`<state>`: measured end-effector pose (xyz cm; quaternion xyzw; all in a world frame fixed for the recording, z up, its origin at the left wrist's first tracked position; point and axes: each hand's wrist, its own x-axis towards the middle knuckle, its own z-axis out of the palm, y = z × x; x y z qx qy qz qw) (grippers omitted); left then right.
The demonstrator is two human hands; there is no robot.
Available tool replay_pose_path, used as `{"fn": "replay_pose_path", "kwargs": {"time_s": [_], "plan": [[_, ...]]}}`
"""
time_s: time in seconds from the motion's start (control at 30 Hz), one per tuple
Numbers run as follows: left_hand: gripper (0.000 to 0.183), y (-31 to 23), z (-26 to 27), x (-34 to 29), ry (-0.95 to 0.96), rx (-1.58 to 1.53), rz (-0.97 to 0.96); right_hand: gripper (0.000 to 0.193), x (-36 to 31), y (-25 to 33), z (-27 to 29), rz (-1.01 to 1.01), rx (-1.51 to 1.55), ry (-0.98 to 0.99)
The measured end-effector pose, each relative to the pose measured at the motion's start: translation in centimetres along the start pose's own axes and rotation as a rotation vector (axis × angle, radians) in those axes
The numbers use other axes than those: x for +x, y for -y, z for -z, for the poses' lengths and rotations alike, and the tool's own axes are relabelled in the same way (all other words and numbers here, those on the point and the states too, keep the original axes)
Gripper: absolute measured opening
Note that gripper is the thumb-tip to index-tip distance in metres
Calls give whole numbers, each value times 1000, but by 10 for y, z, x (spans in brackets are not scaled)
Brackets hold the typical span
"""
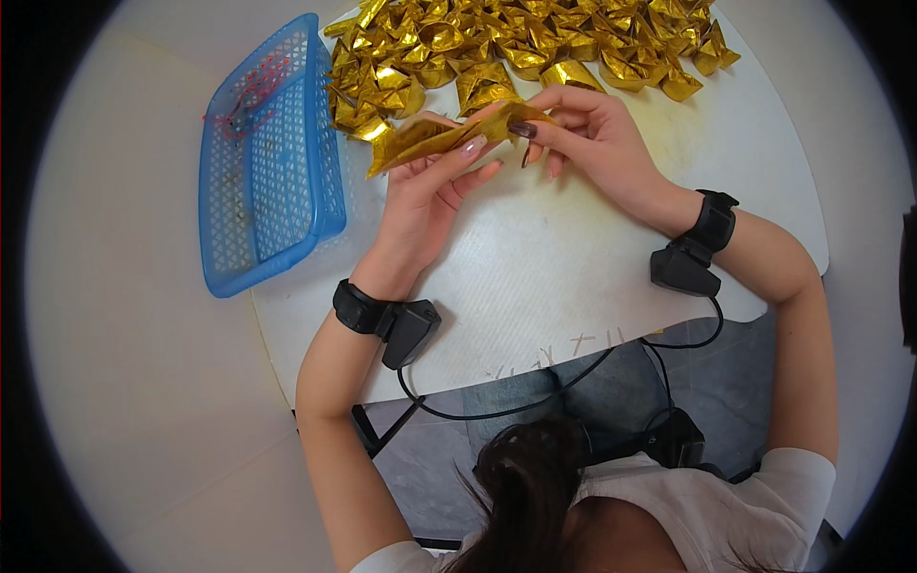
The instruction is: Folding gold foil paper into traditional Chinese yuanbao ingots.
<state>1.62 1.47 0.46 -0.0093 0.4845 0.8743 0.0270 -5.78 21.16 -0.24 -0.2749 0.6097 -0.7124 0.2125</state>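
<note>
Both hands (pixel 420 186) (pixel 592 134) pinch gold foil sheet (pixel 430 136) above table (pixel 573 267).

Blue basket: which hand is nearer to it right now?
Left. The left hand holds the gold paper just beside the blue basket; the right hand pinches its far end, farther away.

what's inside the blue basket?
The blue basket looks nearly empty: its mesh floor shows, with a few small red bits near the far end, too small to identify. No gold paper shapes lie inside; those are piled on the white table beside it.
</note>
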Motion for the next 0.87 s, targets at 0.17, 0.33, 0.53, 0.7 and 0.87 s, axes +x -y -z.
{"fn": "replay_pose_path", "kwargs": {"time_s": [0.17,0.33,0.53,0.7,0.87], "plan": [[6,0,3,3,82,-95,-41,29,-2,4,3,64,-59,28],[5,-1,7,1,76,-192,-2,34,-7,20,-5,21,34,235],[8,7,15,5,171,-203,22,30,-7,12,-9,11,-118,395],[11,5,13,6,252,-151,42,25,-7,5,-8,-15,-34,381],[23,-1,8,5,188,61,77,26,-5,0,-2,-117,-35,284]]}}
